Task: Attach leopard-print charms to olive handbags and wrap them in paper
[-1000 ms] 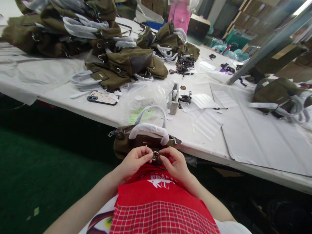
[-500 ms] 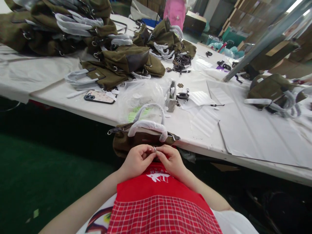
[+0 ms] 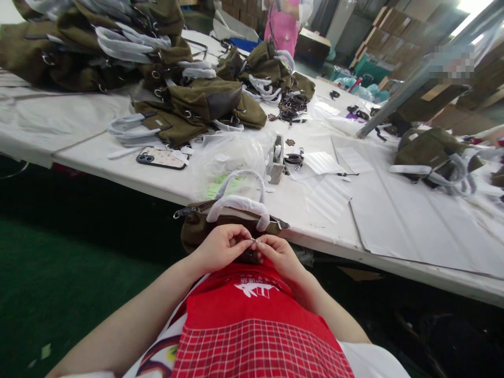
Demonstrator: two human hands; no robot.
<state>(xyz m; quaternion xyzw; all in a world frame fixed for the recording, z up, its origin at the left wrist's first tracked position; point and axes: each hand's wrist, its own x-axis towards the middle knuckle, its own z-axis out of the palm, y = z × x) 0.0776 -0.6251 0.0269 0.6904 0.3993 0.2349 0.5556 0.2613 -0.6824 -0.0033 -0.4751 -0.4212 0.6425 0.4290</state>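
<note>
My left hand (image 3: 224, 245) and my right hand (image 3: 280, 256) meet in front of my red apron (image 3: 255, 310). Between their fingertips they pinch a small silvery metal ring (image 3: 254, 240), mostly covered by the fingers. Something small and dark hangs just below, too hidden to name. Right behind the hands, an olive-brown handbag (image 3: 192, 231) stands against the table edge, its top facing up. White wrapping covers its handles (image 3: 238, 203), and a metal ring shows at its left end.
Olive bags (image 3: 205, 102) lie heaped at the back left of the white table (image 3: 129, 176). Nearby are a phone (image 3: 161, 157), a clear plastic bag (image 3: 228, 152), a grey block (image 3: 275, 163) and a coiled black strap (image 3: 293, 160). A metal pole (image 3: 409, 76) slants at right. A person in pink (image 3: 281, 29) stands behind.
My left hand has risen slightly and its fingers have turned at the ring, while my right fingertips have shifted a little right. The handbag stays in place.
</note>
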